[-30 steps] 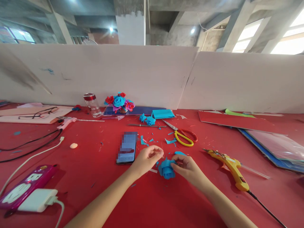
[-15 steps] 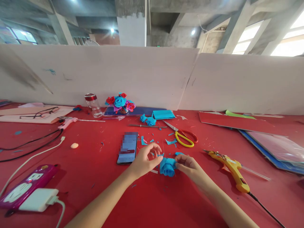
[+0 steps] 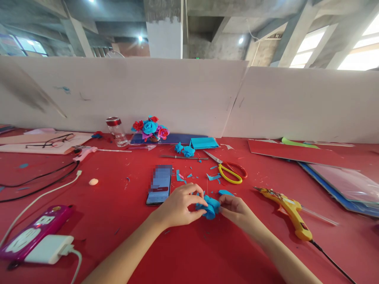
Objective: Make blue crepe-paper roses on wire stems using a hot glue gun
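A blue paper flower (image 3: 211, 210) is held between my two hands, low over the red table. My left hand (image 3: 185, 205) pinches its left petals between thumb and fingers. On the opposite side, my right hand (image 3: 232, 208) grips the flower's right edge with thumb and forefinger. Just behind the right fingers lies a small blue paper piece (image 3: 225, 192). Beyond my hands are blue paper scraps (image 3: 213, 177) and two finished-looking blue flowers (image 3: 188, 151). A phone (image 3: 160, 185) rests to the left of my left hand.
Scissors (image 3: 231, 173) lie behind my right hand, a yellow glue gun (image 3: 286, 209) to its right. At the back stand a flower bouquet (image 3: 150, 127) and a glass jar (image 3: 118, 134). A purple power strip (image 3: 38, 228) with a white charger (image 3: 49, 248) is at left; plastic-covered sheets (image 3: 343, 185) at right.
My left hand has moved right and slightly down, its fingers closing onto the flower's left petals. My right hand keeps its hold, almost unmoved.
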### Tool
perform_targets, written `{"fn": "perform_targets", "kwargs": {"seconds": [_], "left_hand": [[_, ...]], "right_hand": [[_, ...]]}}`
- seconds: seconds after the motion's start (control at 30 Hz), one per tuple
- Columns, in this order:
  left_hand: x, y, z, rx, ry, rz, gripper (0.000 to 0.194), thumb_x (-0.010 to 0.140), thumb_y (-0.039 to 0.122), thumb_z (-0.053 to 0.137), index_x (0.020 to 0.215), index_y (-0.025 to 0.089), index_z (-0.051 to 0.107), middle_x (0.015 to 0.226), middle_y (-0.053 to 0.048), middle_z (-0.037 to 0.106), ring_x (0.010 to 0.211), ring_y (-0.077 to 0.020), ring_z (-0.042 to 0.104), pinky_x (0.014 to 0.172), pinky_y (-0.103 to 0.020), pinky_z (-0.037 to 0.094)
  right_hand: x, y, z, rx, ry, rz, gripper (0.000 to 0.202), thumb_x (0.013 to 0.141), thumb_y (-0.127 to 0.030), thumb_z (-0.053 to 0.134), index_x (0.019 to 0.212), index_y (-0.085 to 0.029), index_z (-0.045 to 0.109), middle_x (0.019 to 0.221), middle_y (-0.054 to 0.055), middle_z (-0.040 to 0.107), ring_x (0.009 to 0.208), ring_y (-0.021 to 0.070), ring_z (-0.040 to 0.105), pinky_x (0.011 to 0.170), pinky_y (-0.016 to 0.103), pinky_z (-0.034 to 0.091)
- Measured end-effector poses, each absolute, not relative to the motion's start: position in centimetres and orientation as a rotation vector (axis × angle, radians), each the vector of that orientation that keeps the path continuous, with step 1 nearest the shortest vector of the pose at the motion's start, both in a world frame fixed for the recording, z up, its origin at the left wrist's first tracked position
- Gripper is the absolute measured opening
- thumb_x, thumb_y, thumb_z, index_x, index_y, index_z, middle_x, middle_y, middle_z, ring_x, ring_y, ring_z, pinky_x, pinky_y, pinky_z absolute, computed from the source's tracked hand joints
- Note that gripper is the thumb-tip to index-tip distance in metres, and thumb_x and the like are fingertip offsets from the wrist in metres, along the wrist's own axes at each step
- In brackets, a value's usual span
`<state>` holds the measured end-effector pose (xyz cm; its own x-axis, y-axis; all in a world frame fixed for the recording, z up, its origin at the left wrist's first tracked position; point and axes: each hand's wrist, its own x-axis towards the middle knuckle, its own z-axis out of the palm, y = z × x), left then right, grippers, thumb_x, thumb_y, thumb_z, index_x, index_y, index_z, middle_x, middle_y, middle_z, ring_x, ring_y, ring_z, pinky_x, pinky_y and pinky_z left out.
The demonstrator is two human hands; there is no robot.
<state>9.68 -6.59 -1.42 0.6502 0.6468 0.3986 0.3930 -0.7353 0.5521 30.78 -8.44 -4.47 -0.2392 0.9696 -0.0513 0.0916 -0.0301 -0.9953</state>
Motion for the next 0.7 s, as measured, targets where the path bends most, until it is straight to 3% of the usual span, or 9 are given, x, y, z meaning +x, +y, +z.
{"fn": "perform_targets", "kwargs": {"seconds": [0.23,0.33,0.47,0.7], "left_hand": [[9.7,-6.5,-1.3,2.511,0.834,0.811,0.017,0.083,0.025,0.054,0.087,0.023,0.071,0.091,-0.004,0.062,0.083,-0.0162,0.057,0.076,-0.028,0.044],[9.8,-6.6,-1.3,2.507,0.85,0.806,0.02,0.085,0.025,0.052,0.086,0.023,0.071,0.091,-0.005,0.062,0.083,-0.0163,0.057,0.077,-0.028,0.044],[9.9,-6.6,-1.3,2.508,0.845,0.8,0.021,0.086,0.024,0.05,0.088,0.023,0.07,0.092,-0.005,0.062,0.084,-0.0167,0.058,0.078,-0.028,0.044],[10.3,-6.8,-1.0,2.524,0.87,0.79,0.02,0.086,0.02,0.049,0.085,0.02,0.068,0.092,-0.005,0.061,0.082,-0.0165,0.059,0.074,-0.027,0.044]], "right_hand": [[30.7,-8.8,-4.0,-1.15,-1.502,1.321,0.018,0.071,-0.034,0.065,0.069,-0.019,0.055,0.065,0.0,0.057,0.062,0.0152,0.054,0.06,0.03,0.042],[30.6,-9.5,-3.1,-1.138,-1.652,1.029,0.01,0.076,-0.023,0.058,0.085,-0.022,0.056,0.083,0.003,0.058,0.078,0.018,0.055,0.072,0.032,0.044],[30.2,-10.2,-2.5,-1.082,-2.035,0.562,0.027,0.076,-0.01,0.053,0.098,-0.025,0.057,0.101,0.007,0.052,0.093,0.0208,0.053,0.081,0.034,0.045],[29.4,-10.3,-3.2,-1.096,-2.121,0.302,0.018,0.079,-0.013,0.052,0.093,-0.023,0.058,0.096,0.008,0.053,0.088,0.0215,0.054,0.076,0.035,0.047]]}}
